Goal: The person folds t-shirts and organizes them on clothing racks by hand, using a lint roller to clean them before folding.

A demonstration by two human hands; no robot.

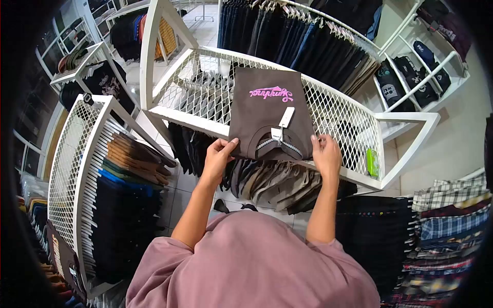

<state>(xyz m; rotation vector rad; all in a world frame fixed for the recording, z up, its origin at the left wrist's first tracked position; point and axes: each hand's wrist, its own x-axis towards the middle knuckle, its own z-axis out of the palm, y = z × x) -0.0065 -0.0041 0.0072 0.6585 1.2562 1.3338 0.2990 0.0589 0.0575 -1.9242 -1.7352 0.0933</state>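
Note:
A folded dark brown shirt (272,115) with pink lettering lies on the white mesh shelf (349,131), its collar toward me. A white tag (287,117) rests on the shirt near the neck opening. My left hand (222,156) pinches the shirt's near left corner between thumb and fingers. At the near right corner, my right hand (326,154) has its thumb and fingertips at the shirt's edge, with the fingers close together.
Clothes hang beneath the mesh shelf, and a green object (372,163) lies at its right end. Dark trousers (287,38) hang beyond it. Another rack (72,169) stands at left. Folded plaid shirts (454,226) are at right.

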